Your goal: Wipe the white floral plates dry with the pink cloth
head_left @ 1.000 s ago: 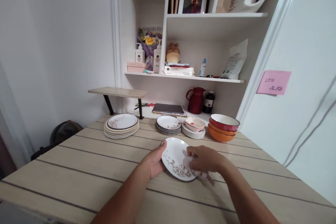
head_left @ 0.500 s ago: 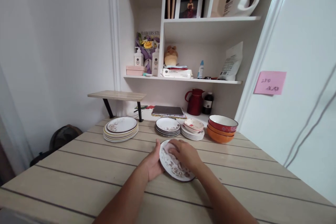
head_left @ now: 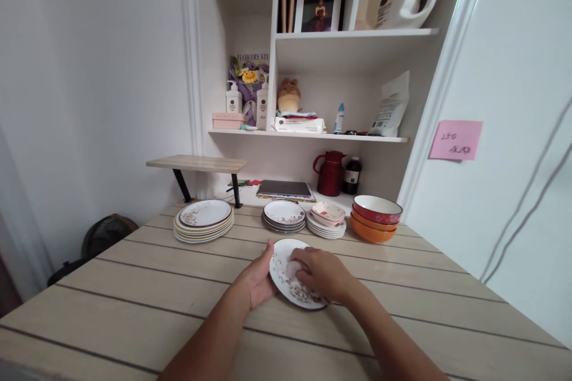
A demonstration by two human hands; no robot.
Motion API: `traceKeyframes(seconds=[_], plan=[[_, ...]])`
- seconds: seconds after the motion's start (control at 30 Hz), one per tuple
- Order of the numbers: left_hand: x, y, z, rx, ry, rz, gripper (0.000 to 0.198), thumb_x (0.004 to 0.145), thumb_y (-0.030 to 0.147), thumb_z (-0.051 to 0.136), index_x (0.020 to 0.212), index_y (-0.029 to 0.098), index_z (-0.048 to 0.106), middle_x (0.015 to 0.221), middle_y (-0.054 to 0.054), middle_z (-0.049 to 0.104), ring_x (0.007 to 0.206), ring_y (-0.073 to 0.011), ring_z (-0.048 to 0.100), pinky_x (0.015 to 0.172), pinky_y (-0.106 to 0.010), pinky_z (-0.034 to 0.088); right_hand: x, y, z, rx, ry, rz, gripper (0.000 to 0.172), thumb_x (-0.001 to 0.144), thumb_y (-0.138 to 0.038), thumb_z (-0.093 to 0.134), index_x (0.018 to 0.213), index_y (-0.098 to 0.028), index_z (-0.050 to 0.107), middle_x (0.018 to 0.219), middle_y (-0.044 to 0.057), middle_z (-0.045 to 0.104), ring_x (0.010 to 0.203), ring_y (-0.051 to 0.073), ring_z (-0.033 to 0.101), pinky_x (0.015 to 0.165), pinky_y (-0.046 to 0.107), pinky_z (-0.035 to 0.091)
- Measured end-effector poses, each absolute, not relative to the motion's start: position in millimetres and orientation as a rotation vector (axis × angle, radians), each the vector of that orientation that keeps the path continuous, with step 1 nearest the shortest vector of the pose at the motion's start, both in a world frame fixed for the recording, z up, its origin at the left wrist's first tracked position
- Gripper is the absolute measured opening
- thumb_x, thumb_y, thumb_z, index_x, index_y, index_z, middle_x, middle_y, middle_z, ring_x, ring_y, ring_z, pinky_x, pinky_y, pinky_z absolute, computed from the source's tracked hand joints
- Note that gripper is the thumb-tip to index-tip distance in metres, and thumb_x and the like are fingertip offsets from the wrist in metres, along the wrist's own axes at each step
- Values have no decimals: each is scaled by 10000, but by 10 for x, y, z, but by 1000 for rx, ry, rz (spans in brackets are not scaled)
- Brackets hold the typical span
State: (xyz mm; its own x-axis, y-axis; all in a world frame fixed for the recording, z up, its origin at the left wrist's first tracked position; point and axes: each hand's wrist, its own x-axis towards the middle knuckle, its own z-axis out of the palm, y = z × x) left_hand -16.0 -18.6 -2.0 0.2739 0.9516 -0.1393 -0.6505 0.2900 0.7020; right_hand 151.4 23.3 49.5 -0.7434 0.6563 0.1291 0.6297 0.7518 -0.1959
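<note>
A white plate [head_left: 282, 277] with a dark rim and a brown floral pattern is tilted just above the wooden table. My left hand [head_left: 259, 278] grips its left edge, thumb up along the rim and the other fingers underneath, out of sight. Over the plate's right half, my right hand [head_left: 324, 274] presses a thin pale cloth [head_left: 294, 269] against the upper surface with curled fingers. Most of that cloth is covered by the hand, so its full shape cannot be made out.
Behind the hands stand a large plate stack [head_left: 204, 223], a smaller dark-rimmed stack [head_left: 284, 217], small dishes [head_left: 327, 223] and nested bowls [head_left: 375, 220]. A laptop [head_left: 285, 189], a red jug [head_left: 330, 174] and a dark bottle [head_left: 353, 175] sit farther back. A raised wooden stand [head_left: 196, 162] is at left.
My right hand has slid slightly right and down across the plate with the cloth, uncovering more of the upper rim. The left hand keeps its grip. The view has shifted slightly.
</note>
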Motion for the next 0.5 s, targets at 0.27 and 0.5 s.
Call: traceKeyframes(seconds=[0.27, 0.5], plan=[[-138, -187, 3, 579, 600, 1201, 672, 817, 634, 447, 1236, 121, 562, 1113, -151, 682, 1061, -269, 616, 957, -384, 423, 1262, 119, 405, -875, -2712, 262, 409, 877, -263, 447, 1272, -347, 516, 1126, 41, 589, 947, 187, 581, 765, 270, 376], [-149, -167, -36, 598, 622, 1212, 636, 859, 526, 488, 1347, 120, 464, 1204, -153, 644, 1138, -255, 578, 1013, -381, 380, 1307, 447, 369, -1372, -2511, 96, 345, 925, -301, 395, 1238, -369, 525, 1165, 54, 586, 937, 201, 615, 654, 270, 359]])
